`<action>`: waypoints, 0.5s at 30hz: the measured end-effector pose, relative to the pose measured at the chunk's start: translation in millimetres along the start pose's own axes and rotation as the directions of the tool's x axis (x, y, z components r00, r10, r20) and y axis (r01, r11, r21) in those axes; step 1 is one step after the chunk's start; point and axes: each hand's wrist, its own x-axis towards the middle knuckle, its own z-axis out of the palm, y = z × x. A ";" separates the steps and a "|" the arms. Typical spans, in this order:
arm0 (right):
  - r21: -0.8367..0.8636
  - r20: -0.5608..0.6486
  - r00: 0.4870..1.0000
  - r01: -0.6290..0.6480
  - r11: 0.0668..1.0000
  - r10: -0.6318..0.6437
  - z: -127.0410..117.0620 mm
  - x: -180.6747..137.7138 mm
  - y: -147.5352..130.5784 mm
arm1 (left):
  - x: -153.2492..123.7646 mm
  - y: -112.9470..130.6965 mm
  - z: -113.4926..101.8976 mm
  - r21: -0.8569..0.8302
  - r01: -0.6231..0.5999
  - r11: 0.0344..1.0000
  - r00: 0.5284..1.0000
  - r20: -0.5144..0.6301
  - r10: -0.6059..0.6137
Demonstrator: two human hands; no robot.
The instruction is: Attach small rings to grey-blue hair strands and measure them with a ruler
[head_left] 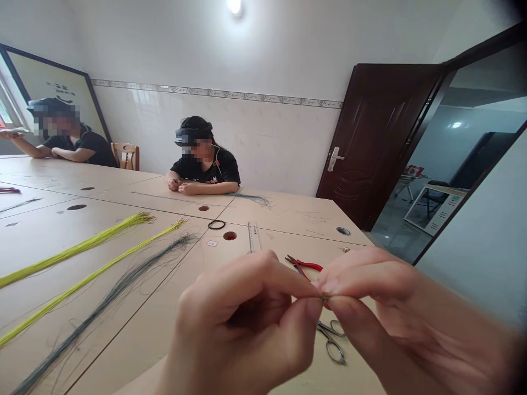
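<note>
Dark and very small, the dark bit (324,298) sits pinched where the two hands meet, low in the middle of the view and above the near edge of the table (288,219). The left hand (242,323) has thumb and forefinger closed tight on it from the left, the other fingers curled in. The right hand (395,318) meets it from the right with thumb and forefinger pressed together, tips touching those of the left. So little of the piece shows that its long axis and the way it points cannot be told.

Just below the fingertips a pair of scissors (333,340) lies flat on the table. Red-handled pliers (304,266) lie just behind the hands, with a clear ruler (253,237) beyond them, its length running away from the camera. A black ring (216,224) lies farther back.

To the left, two yellow strand bundles (82,247) and a grey strand bundle (123,285) stretch side by side, all running from near left to far right. Two other people (203,164) sit at the far side of the table.
</note>
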 end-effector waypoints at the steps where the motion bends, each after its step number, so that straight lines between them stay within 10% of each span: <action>1: -0.003 0.015 1.000 0.010 1.000 -0.010 -0.8 0.0 -0.1 | -0.2 0.4 0.3 0.002 0.000 1.000 1.000 0.001 0.000; 15: -0.026 -0.044 0.999 -0.014 1.000 0.013 6.5 -2.8 -6.9 | -1.3 11.6 -0.3 0.091 0.057 0.994 0.998 0.035 -0.060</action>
